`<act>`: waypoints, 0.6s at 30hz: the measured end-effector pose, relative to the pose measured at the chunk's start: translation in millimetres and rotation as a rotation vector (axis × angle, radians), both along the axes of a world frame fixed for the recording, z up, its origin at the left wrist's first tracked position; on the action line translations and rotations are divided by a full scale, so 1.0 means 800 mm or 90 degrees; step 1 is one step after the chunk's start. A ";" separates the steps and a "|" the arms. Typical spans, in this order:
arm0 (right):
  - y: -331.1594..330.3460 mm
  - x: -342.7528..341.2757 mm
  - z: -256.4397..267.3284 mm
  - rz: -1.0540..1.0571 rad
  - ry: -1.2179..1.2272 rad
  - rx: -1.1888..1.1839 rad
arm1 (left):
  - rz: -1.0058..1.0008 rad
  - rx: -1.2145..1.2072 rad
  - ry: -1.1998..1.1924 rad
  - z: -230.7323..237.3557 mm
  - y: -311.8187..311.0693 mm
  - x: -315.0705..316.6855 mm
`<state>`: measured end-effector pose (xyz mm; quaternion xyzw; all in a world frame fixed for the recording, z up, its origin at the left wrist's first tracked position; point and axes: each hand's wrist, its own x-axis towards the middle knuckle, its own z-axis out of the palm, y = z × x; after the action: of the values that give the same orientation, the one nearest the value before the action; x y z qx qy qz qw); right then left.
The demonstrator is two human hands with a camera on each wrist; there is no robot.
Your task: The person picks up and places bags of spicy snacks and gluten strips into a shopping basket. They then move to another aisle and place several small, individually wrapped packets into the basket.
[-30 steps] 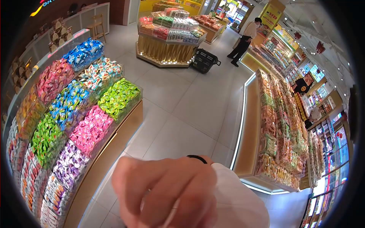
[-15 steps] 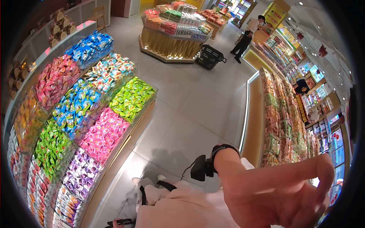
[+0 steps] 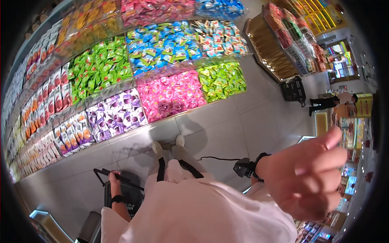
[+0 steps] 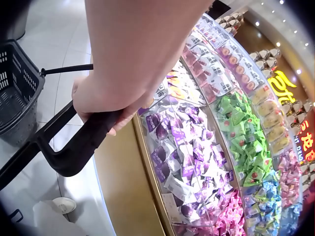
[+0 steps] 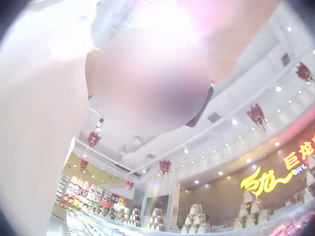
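Note:
Low at the left of the head view, my left hand (image 3: 115, 184) grips the black handle of a shopping basket (image 3: 131, 198). The left wrist view shows this hand (image 4: 106, 105) from close up, fingers wrapped round the handle (image 4: 71, 160), with a black basket (image 4: 34, 81) to its left. My right hand (image 3: 310, 174) is raised close to the head camera, fingers curled in and nothing visible in them. Its wrist wears a black strap with a small camera (image 3: 243, 167) and a cable. Ahead of me are bins of purple-and-white packets (image 3: 117, 115) and pink packets (image 3: 172, 95).
Further bins hold green packets (image 3: 101, 67), blue packets (image 3: 162, 44) and lime packets (image 3: 221, 83). A display island (image 3: 275, 44) stands at the upper right, a black wheeled basket (image 3: 293, 90) beside it. A person (image 3: 334, 102) stands beyond. Grey tiled floor (image 3: 219, 121) runs along the bins.
The view has swung down and towards the candy bins, bringing my left hand and its basket into sight. My right hand moved from the lower middle to the right side of the head view.

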<state>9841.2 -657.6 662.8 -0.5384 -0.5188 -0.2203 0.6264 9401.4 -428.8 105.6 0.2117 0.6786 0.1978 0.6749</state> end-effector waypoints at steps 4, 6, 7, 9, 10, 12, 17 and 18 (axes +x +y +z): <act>0.043 0.083 -0.102 0.000 0.020 -0.218 | -0.036 0.101 0.034 0.033 -0.037 0.040; 0.058 0.123 -0.179 -0.007 0.070 -0.338 | -0.003 0.120 0.029 0.068 -0.060 0.072; 0.060 0.139 -0.219 -0.010 0.095 -0.412 | 0.003 0.141 0.008 0.083 -0.073 0.083; 0.066 0.163 -0.294 -0.004 0.153 -0.531 | -0.015 0.119 0.027 0.113 -0.098 0.110; 0.067 0.172 -0.329 0.032 0.173 -0.562 | -0.047 0.100 0.042 0.116 -0.113 0.114; 0.066 0.178 -0.393 0.105 0.217 -0.633 | -0.094 0.071 0.039 0.134 -0.149 0.130; 0.095 0.145 -0.470 0.288 0.212 -0.738 | -0.385 0.215 0.243 0.125 -0.261 0.140; 0.107 0.135 -0.477 0.337 0.214 -0.746 | -0.412 0.254 0.343 0.126 -0.287 0.142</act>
<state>9948.9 -572.3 281.0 -0.6716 -0.5625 0.3464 0.3355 9514.8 -658.0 206.7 0.5821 0.6775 0.0412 0.4478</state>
